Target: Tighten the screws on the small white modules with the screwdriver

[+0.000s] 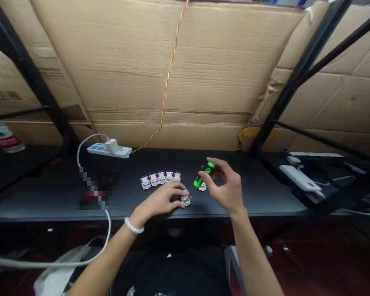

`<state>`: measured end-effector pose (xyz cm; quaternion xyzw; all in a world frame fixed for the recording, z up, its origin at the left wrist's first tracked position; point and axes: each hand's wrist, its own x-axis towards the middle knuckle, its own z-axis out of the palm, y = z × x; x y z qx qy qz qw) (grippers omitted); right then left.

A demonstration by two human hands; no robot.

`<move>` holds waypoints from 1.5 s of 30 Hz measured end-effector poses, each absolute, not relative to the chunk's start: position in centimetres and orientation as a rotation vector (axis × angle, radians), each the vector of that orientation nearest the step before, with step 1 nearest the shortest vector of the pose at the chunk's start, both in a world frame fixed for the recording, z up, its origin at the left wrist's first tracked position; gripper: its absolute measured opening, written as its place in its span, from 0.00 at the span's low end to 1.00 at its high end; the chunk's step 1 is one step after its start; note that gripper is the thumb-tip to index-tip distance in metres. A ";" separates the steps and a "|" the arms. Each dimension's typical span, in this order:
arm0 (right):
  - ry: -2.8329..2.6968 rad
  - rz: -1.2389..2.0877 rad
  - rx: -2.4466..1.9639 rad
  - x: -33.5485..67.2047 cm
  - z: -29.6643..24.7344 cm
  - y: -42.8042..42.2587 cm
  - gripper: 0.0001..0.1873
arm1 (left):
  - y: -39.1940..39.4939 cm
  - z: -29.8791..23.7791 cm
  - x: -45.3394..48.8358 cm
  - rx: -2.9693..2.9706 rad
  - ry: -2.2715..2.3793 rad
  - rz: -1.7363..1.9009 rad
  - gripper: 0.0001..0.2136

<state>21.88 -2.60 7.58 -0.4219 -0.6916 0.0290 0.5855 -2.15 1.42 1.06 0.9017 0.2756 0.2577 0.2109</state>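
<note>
My right hand [225, 185] is closed round a green-and-black screwdriver [203, 174], its tip angled down to the left toward a small white part [186, 200]. My left hand [165, 199] rests on the black table [259, 197] with its fingertips pinching that white part and holding it down. A pearl bracelet is on my left wrist. A row of several similar white parts [160, 179] with purple marks lies just behind my left hand. Another white part [202, 187] sits under the screwdriver.
A white power strip [109, 149] with a plug and white cable lies at the back left. A red-yellow twisted wire [169, 74] hangs down the cardboard wall. A white flat device [299, 176] lies on the right shelf, beside black frame bars.
</note>
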 end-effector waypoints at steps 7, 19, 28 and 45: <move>-1.615 0.067 -0.985 22.1 7.6 -2.6 0.20 | 1.3 1.2 -2.1 2.501 0.778 0.713 0.14; -1.643 0.120 -0.947 22.2 7.5 -2.7 0.21 | 1.5 0.8 -2.2 2.510 0.765 0.725 0.14; -1.635 0.112 -0.946 22.1 7.3 -2.5 0.21 | 1.4 0.9 -2.1 2.501 0.767 0.726 0.13; -1.609 0.064 -0.967 22.0 7.3 -2.5 0.19 | 1.5 0.5 -2.2 2.495 0.753 0.741 0.14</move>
